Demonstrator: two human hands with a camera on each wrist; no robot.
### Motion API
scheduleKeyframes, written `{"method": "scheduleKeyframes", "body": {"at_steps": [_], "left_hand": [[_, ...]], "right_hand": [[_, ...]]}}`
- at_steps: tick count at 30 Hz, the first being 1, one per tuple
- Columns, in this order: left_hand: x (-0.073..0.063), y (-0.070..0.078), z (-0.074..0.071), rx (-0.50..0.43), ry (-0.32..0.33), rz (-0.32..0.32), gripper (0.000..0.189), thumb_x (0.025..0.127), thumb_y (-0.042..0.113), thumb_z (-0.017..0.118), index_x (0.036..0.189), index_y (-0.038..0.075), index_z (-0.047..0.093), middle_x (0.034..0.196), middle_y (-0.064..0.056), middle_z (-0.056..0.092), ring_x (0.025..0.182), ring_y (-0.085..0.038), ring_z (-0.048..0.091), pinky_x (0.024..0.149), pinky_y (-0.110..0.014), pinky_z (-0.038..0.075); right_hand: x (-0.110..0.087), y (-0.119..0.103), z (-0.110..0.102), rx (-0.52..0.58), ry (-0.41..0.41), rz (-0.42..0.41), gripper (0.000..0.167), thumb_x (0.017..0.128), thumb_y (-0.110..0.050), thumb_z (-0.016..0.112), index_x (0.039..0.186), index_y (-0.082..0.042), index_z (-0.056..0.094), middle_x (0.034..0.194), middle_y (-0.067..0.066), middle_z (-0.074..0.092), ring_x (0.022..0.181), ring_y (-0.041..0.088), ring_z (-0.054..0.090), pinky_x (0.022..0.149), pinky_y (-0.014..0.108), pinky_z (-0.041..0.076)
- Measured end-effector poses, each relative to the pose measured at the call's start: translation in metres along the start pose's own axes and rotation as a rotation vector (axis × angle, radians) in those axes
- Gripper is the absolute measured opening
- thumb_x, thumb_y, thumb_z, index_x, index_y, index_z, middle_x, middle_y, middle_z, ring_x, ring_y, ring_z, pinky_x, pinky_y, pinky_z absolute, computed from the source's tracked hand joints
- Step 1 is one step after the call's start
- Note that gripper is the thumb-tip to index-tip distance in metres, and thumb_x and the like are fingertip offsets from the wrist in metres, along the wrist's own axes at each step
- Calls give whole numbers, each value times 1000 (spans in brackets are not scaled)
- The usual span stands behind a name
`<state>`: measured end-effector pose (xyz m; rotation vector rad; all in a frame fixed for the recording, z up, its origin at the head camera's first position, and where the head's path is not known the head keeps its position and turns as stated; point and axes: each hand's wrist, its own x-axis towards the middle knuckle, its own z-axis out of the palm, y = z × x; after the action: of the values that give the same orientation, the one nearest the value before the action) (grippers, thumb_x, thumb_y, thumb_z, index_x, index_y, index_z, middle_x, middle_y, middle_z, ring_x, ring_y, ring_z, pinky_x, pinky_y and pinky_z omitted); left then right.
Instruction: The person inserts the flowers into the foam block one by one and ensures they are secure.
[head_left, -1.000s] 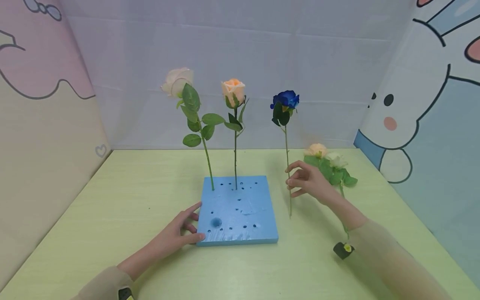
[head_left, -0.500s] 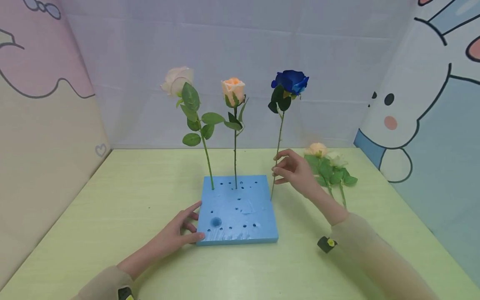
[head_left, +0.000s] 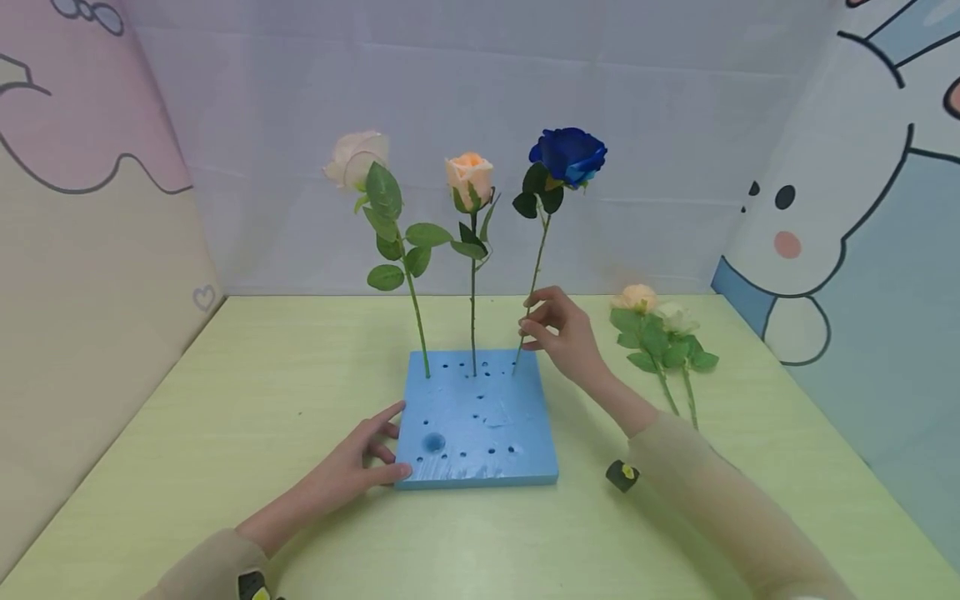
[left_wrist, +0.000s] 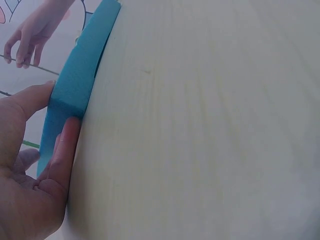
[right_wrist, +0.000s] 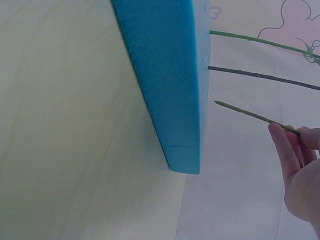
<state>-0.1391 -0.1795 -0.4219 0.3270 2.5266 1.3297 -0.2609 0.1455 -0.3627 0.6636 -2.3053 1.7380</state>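
Observation:
My right hand (head_left: 565,333) pinches the thin stem of a blue artificial rose (head_left: 567,157) between thumb and fingers. The rose leans slightly right, bloom up; in the right wrist view its stem tip (right_wrist: 217,102) hangs just above a blue foam board (head_left: 517,417) full of small holes. At the board's left edge my left hand (head_left: 360,462) holds it, thumb at the near corner and fingers along the side. A pale pink rose (head_left: 358,160) and a peach rose (head_left: 469,179) stand in the board's back holes, the pink one tilted left.
Two more roses, one peach (head_left: 636,297) and one white (head_left: 677,318), lie on the right of the pale wooden table (head_left: 262,375). A plain cloth backdrop (head_left: 300,83) rises behind, with cartoon-printed panels on both sides.
My right hand has carried the blue rose left and upward, from beside the board to over its back right corner. The left hand and the board stay in place.

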Motion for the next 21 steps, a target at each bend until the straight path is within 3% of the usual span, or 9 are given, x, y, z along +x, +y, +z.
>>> {"method": "scheduleKeyframes", "body": {"at_steps": [6,11,21], "left_hand": [[1,-1,0,-5,-2,0,88,86,30,77,157,19,26,135,-13,53,97,-13,60,86,-23,46],[1,-2,1,3,0,8,88,86,30,77,157,18,26,134,-13,53,96,-13,61,87,-24,45],[2,-3,1,9,7,0,88,86,31,77,157,20,27,134,-12,53,96,-12,60,88,-26,45]], "right_hand": [[6,2,11,-41,0,18,28,94,-2,62,120,2,51,96,29,64,93,46,68,73,44,60],[2,-21,16,-83,-10,19,25,94,3,60,118,5,51,97,30,64,93,47,68,76,51,58],[-1,-28,17,-139,-61,-21,20,95,3,59,115,2,56,100,27,69,94,42,70,77,46,59]]}}
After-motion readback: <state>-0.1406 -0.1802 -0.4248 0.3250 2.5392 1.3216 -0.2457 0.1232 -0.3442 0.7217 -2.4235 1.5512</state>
